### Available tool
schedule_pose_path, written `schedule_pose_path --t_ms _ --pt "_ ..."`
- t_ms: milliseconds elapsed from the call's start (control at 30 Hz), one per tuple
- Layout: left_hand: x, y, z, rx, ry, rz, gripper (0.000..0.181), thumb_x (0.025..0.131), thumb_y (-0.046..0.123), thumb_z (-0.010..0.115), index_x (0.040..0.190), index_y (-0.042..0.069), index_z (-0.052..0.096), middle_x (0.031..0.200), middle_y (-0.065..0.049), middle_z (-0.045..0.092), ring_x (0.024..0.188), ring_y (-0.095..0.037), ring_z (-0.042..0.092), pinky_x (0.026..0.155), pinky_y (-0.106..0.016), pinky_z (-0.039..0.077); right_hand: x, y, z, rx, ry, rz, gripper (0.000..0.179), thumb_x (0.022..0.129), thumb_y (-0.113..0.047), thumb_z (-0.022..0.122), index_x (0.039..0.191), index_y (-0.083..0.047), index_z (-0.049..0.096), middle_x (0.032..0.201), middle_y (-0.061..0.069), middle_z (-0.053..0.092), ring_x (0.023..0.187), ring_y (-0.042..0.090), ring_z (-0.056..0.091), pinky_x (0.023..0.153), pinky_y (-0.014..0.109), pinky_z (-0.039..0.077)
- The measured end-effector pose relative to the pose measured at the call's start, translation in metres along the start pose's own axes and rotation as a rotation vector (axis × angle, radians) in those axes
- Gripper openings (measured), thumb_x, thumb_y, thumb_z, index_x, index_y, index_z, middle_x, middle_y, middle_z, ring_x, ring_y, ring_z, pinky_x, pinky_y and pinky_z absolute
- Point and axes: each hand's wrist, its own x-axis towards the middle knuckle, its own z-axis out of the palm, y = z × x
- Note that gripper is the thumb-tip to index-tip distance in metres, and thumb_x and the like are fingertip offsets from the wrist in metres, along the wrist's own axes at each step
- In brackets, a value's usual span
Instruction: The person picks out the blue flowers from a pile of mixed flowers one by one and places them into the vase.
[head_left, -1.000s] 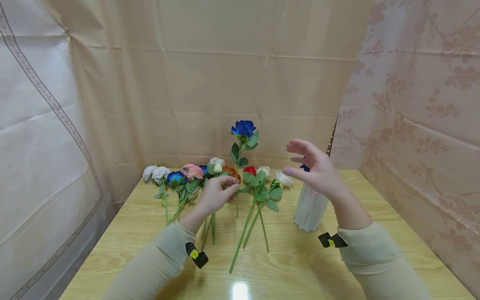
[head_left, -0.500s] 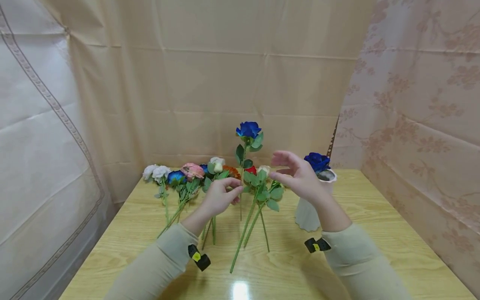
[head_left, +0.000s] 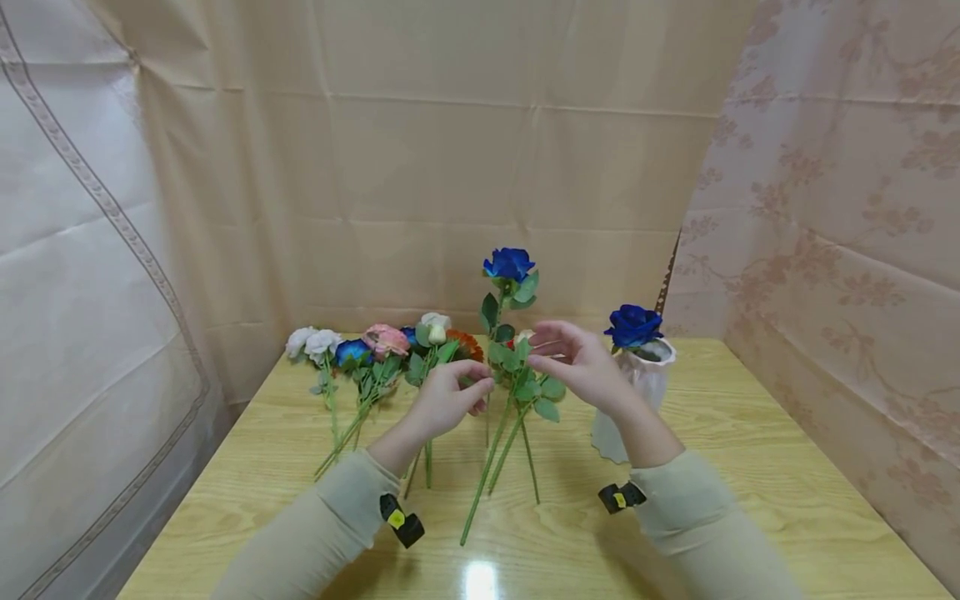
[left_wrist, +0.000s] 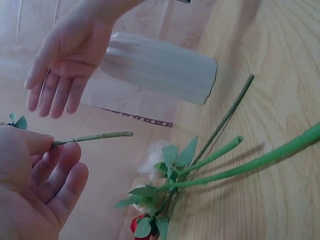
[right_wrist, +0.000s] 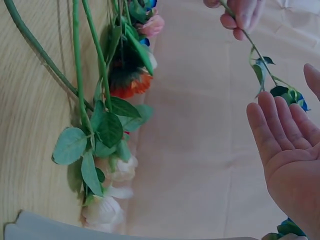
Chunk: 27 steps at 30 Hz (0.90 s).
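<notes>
My left hand (head_left: 447, 398) pinches the green stem of a blue rose (head_left: 510, 265), held upright with its bloom above the table. In the left wrist view the cut end of this stem (left_wrist: 95, 137) sticks out past the thumb and index finger. My right hand (head_left: 577, 367) is close to the right of that rose, its fingers extended and holding nothing. The right wrist view shows its palm (right_wrist: 295, 160) with the held rose's leaves beyond the fingertips. A white vase (head_left: 651, 379) stands behind the right forearm, with a second blue rose (head_left: 634, 326) in it.
On the wooden table (head_left: 247, 500), white flowers (head_left: 322, 344), a pink flower (head_left: 386, 341) and an orange flower (head_left: 467, 345) lie at the back left. Several green stems (head_left: 498, 467) lie in the middle, pointing forward. A beige cloth (head_left: 420, 167) hangs behind the table.
My right hand has moved left and down, away from in front of the vase, uncovering the blue rose in it. My left hand has shifted slightly right with its rose.
</notes>
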Motion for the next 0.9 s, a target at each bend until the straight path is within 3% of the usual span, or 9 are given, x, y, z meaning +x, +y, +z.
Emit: schedule_pose_path --t_ms 133,333,500,667,800,900 --pt "0.001 -0.001 0.005 -0.004 -0.012 0.013 0.018 0.102 0.017 0.065 0.114 0.005 0.072 0.099 -0.013 0.071 0.074 -0.035 0.07 0.067 -0.046 0.06 0.001 0.003 0.003 -0.009 0.001 0.022 0.046 0.095 -0.024 0.076 0.135 -0.009 0.06 0.123 0.008 0.066 0.109 0.026 0.067 0.088 0.038 0.057" --pt "0.002 0.0 0.013 0.005 -0.039 0.026 0.017 0.102 0.016 0.065 0.113 0.005 0.072 0.1 -0.013 0.071 0.071 -0.03 0.071 0.067 -0.045 0.06 0.001 0.006 0.007 -0.033 0.015 0.057 0.044 0.095 -0.031 0.075 0.133 -0.011 0.063 0.119 0.007 0.069 0.106 0.024 0.067 0.086 0.039 0.057" --pt "0.002 0.0 0.016 0.005 -0.054 0.02 0.016 0.102 0.014 0.064 0.113 0.004 0.072 0.101 -0.017 0.07 0.071 -0.028 0.071 0.065 -0.039 0.06 0.002 0.008 0.011 -0.014 0.018 0.077 0.039 0.096 -0.027 0.075 0.129 -0.008 0.065 0.111 0.008 0.07 0.099 0.024 0.069 0.083 0.037 0.058" --pt "0.001 0.001 0.019 -0.003 -0.083 0.001 0.017 0.103 0.015 0.064 0.115 0.006 0.071 0.099 -0.008 0.07 0.075 -0.034 0.071 0.067 -0.039 0.06 0.004 0.008 0.015 0.003 0.015 0.075 0.036 0.096 -0.022 0.075 0.126 -0.003 0.067 0.108 0.011 0.07 0.095 0.025 0.07 0.082 0.039 0.059" --pt "0.001 0.003 0.021 0.007 -0.091 0.007 0.017 0.102 0.014 0.065 0.115 0.005 0.072 0.098 -0.003 0.07 0.072 -0.026 0.07 0.066 -0.038 0.06 0.005 0.009 0.017 0.006 0.01 0.083 0.038 0.096 -0.022 0.075 0.126 0.0 0.066 0.11 0.012 0.07 0.095 0.025 0.07 0.082 0.035 0.059" --pt "0.002 0.003 0.023 0.008 -0.095 0.016 0.018 0.102 0.014 0.064 0.115 0.004 0.072 0.1 -0.007 0.071 0.07 -0.023 0.07 0.066 -0.039 0.06 0.006 0.009 0.019 0.019 0.01 0.092 0.037 0.096 -0.02 0.074 0.126 0.002 0.066 0.11 0.014 0.07 0.097 0.028 0.07 0.081 0.034 0.059"
